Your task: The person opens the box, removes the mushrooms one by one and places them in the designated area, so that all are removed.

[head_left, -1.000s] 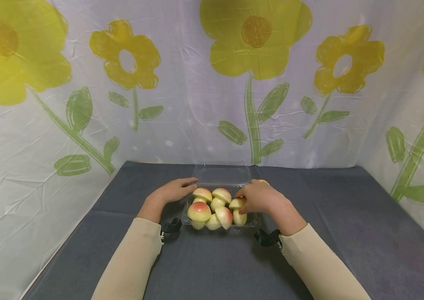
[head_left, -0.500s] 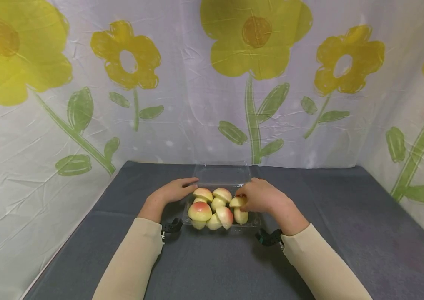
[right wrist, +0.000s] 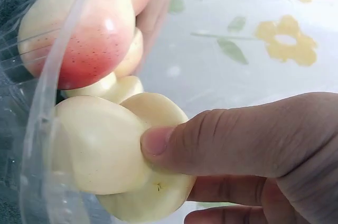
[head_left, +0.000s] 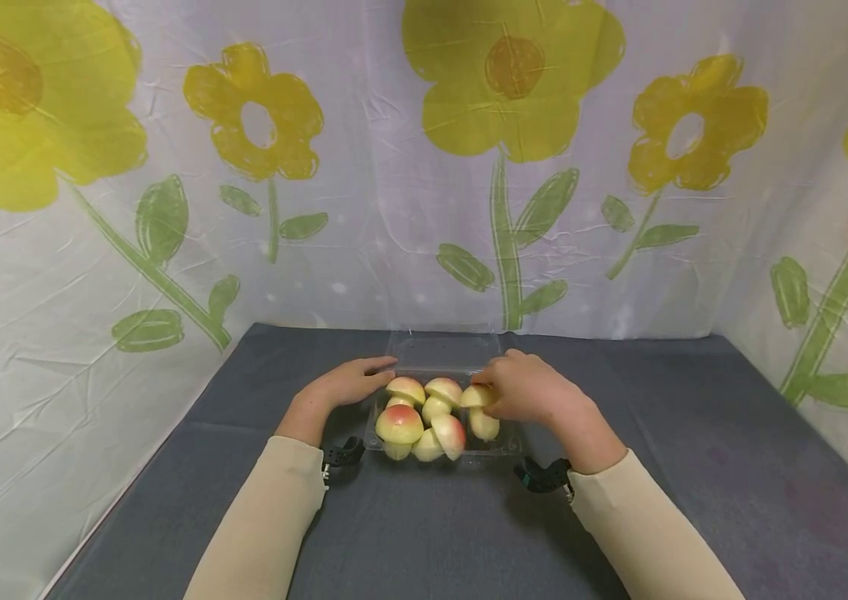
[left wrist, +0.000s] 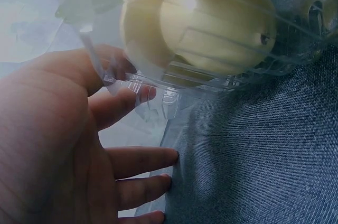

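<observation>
A clear plastic clamshell box (head_left: 506, 451) holds several mushrooms (head_left: 398, 423) with pale yellow stems and rounded caps, some blushed red. My right hand (head_left: 531, 386) pinches the mushroom (head_left: 484, 423) at the box's right end. In the right wrist view the thumb (right wrist: 158, 140) presses on this pale mushroom (right wrist: 100, 150), with the other fingers behind it. At the box's left side my left hand (head_left: 344, 383) rests with its thumb and forefinger at the rim. The left wrist view shows those fingers (left wrist: 140, 161) straight and spread beside the clear wall.
Behind the box its clear lid (head_left: 444, 348) stands open toward the back wall. A dark grey cloth (head_left: 424, 525) covers the table. White curtains with printed yellow flowers (head_left: 514, 67) enclose the back and sides. A black strap (head_left: 544, 475) sits on the right wrist.
My right hand has shifted slightly right, and the mushroom in its fingers has moved a little to the right with it. My left hand and the box stay in place.
</observation>
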`<state>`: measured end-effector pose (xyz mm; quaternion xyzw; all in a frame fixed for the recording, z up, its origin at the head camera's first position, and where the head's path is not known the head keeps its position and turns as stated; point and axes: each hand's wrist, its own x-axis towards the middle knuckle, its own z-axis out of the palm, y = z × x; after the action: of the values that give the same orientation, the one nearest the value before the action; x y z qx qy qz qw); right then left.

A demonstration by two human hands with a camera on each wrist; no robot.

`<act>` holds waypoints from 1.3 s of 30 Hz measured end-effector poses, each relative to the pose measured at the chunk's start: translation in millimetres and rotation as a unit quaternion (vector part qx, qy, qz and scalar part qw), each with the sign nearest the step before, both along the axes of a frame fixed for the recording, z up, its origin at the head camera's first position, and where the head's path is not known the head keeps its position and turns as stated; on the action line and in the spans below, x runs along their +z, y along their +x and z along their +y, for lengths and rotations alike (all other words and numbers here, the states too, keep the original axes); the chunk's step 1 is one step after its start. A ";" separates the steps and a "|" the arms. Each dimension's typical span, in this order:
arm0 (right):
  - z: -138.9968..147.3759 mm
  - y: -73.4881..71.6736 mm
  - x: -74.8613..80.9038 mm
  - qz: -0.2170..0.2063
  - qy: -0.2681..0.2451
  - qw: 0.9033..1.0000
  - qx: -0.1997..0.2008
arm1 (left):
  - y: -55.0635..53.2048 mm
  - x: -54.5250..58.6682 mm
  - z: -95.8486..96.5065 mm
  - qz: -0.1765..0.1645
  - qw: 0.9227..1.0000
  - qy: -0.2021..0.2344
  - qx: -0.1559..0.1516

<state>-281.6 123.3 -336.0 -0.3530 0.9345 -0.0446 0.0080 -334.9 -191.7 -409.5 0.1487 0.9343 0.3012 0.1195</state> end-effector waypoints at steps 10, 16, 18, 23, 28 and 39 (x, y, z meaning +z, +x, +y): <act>6.5 1.3 7.5 -0.003 -0.022 1.000 -0.016 | -0.9 -1.2 -0.5 -0.002 1.000 0.002 -0.002; 12.7 5.2 15.3 -0.016 -0.037 0.998 -0.039 | -3.1 -3.4 -1.7 -0.001 1.000 0.004 -0.008; 15.5 6.0 17.5 -0.017 -0.045 0.998 -0.042 | -3.3 -3.4 -1.7 -0.001 1.000 0.003 -0.007; 22.3 7.0 21.6 -0.022 -0.069 0.996 -0.047 | -3.5 -3.1 -1.6 0.000 1.000 0.006 -0.006; 28.7 6.0 23.7 -0.031 -0.087 0.994 -0.056 | -2.9 -2.5 -1.3 -0.001 1.000 0.010 -0.004; 43.7 -5.4 23.2 -0.041 -0.102 0.992 -0.064 | -1.7 -1.8 -0.9 -0.001 1.000 0.004 -0.005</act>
<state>-286.9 167.1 -312.8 -0.2895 0.9447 -0.1541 0.0075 -336.6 -192.5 -411.3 0.1539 0.9321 0.3046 0.1215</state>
